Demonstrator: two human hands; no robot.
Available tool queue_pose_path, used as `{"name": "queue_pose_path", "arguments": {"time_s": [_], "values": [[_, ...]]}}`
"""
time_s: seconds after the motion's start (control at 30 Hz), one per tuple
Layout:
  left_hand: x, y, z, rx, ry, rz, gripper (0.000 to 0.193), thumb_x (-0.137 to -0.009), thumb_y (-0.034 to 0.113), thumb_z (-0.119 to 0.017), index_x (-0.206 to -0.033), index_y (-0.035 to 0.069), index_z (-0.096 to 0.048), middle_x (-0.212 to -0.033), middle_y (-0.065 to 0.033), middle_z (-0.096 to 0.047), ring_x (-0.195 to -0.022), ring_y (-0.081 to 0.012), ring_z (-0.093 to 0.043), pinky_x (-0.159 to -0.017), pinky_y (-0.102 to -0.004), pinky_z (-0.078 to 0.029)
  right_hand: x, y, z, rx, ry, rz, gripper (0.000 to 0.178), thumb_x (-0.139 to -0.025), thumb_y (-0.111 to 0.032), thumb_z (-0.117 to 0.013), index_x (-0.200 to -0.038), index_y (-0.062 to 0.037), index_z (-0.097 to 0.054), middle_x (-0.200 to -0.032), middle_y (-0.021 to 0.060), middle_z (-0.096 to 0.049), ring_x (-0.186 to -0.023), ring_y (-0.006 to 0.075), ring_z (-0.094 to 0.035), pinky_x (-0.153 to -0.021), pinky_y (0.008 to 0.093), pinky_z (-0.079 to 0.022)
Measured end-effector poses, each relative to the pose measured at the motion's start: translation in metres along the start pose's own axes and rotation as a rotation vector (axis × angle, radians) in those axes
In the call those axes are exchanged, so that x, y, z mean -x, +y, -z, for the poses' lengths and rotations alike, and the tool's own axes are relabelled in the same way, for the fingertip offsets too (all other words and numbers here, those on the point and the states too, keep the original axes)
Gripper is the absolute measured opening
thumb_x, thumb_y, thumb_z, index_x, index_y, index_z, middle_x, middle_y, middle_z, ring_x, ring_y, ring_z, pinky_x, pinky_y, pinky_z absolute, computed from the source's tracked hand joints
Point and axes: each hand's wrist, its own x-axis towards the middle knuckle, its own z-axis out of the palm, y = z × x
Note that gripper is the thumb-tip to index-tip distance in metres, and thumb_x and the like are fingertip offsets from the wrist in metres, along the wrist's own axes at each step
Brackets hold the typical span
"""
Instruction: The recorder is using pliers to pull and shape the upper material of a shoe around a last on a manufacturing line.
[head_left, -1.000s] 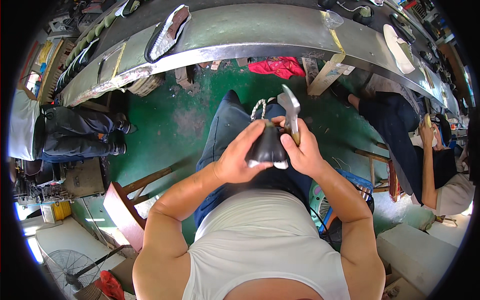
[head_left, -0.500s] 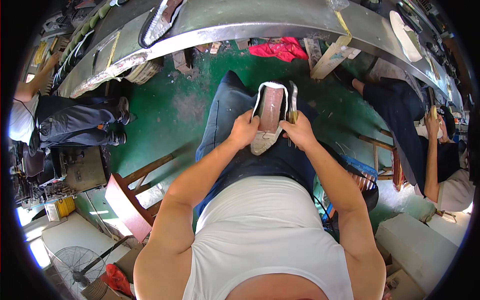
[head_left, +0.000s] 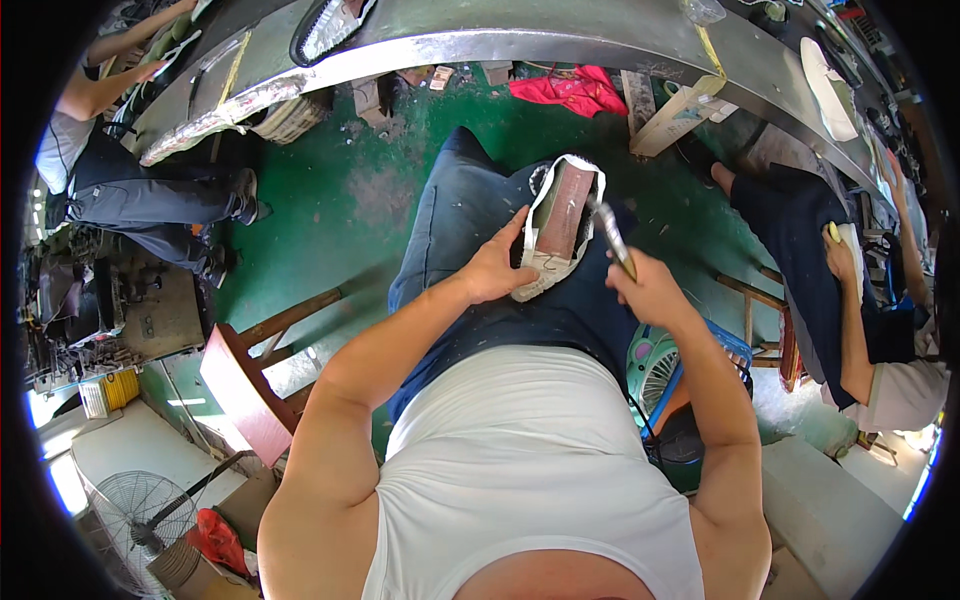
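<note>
An unfinished shoe rests on my thighs, tilted a little to the right. It has a white rim, a reddish-brown strip down its middle and a greyish end toward me. My left hand steadies its left side, thumb on the near end and fingers stretched along the edge. To the right of the shoe, my right hand is closed round the yellowish grip of a metal hand tool. The tool's bright head points at the shoe's right rim; whether it touches is unclear. Its exact kind is hard to make out.
Ahead runs a metal-edged bench with another shoe and a pale shoe piece on it. Co-workers sit or stand at both sides. A wooden stool stands left; a green fan is by my right thigh. Red cloth lies under the bench.
My right hand has come off the shoe and moved right, now holding the tool angled toward it. My left hand's fingers have spread along the side. The shoe has shifted right and tilted.
</note>
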Motion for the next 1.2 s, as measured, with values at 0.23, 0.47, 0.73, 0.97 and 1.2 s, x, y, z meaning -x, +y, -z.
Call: {"name": "queue_pose_path", "arguments": {"time_s": [0.23, 0.47, 0.73, 0.97, 1.2], "values": [[-0.002, -0.016, -0.019, -0.084, 0.056, -0.020, 0.101, -0.081, 0.014, -0.075, -0.153, -0.011, -0.010, -0.156, -0.0280, -0.030, -0.145, -0.0322, -0.032, -0.119, -0.0343, -0.025, 0.006, -0.026, 0.001, 0.719, -0.058, 0.398, 0.055, -0.089, -0.012, -0.062, -0.139, 0.0037, -0.047, -0.107, 0.0230, -0.063, -0.102, 0.0392, -0.062, -0.084, 0.0459, -0.052], [-0.013, -0.032, -0.017, 0.825, -0.065, -0.005, 0.080, -0.099, 0.036, -0.051, -0.154, -0.010, -0.015, -0.157, -0.0248, -0.030, -0.146, -0.0287, -0.030, -0.119, -0.0326, -0.024, -0.023, -0.040, 0.003, 0.903, -0.234, 0.367, 0.035, -0.084, -0.013, -0.066, -0.115, 0.0015, -0.059, -0.092, 0.0153, -0.065, -0.087, 0.0342, -0.064, -0.074, 0.0439, -0.054], [-0.038, -0.040, -0.046, 0.341, 0.588, 0.140, 0.059, -0.107, 0.041, -0.033, -0.136, -0.006, -0.053, -0.135, -0.0285, -0.057, -0.130, -0.0367, -0.053, -0.109, -0.0367, -0.039, -0.005, -0.009, -0.043, 0.668, 0.102, 0.499, 0.027, -0.086, -0.015, -0.065, -0.108, 0.0001, -0.057, -0.088, 0.0157, -0.064, -0.084, 0.0357, -0.065, -0.073, 0.0460, -0.053], [-0.035, -0.045, -0.039, -0.182, 0.579, -0.213, 0.050, -0.106, 0.029, -0.035, -0.141, -0.005, -0.047, -0.140, -0.0279, -0.050, -0.132, -0.0418, -0.048, -0.108, -0.0423, -0.042, -0.014, -0.001, -0.018, 0.703, 0.133, 0.502, 0.051, -0.086, -0.010, -0.064, -0.131, 0.0080, -0.049, -0.108, 0.0226, -0.061, -0.104, 0.0391, -0.061, -0.088, 0.0453, -0.051], [-0.025, -0.025, -0.024, -0.445, 0.352, -0.370, 0.049, -0.102, 0.025, -0.045, -0.150, 0.011, -0.041, -0.152, -0.0281, -0.034, -0.134, -0.0440, -0.044, -0.109, -0.0440, -0.041, -0.028, 0.019, -0.021, 0.664, 0.239, 0.365, 0.037, -0.088, -0.014, -0.065, -0.121, -0.0007, -0.054, -0.107, 0.0183, -0.063, -0.096, 0.0394, -0.064, -0.078, 0.0486, -0.053]]}}
